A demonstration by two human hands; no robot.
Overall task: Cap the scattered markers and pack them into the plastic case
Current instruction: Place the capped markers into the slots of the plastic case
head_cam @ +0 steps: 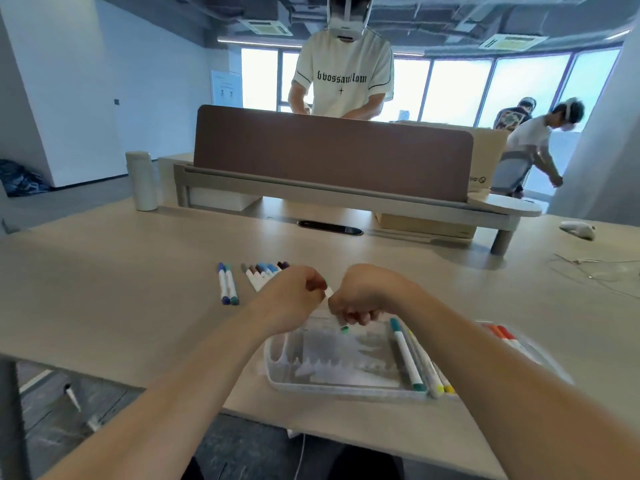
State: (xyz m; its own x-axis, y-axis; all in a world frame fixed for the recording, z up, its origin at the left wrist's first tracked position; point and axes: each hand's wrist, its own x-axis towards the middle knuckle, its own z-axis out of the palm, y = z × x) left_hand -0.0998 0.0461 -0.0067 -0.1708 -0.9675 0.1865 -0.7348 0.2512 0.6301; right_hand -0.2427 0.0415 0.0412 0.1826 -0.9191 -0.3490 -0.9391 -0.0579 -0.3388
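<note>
Gripping a green-tipped marker (329,292), the left hand (297,293) and right hand (362,299) meet above the plastic case (277,358).

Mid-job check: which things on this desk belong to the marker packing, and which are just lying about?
Job: left hand, right hand, green marker held between them, plastic case, markers in the case, loose markers on the desk, orange markers at right.
Lying about: white bottle, desk shelf, crumpled white object, thin cable.
</note>
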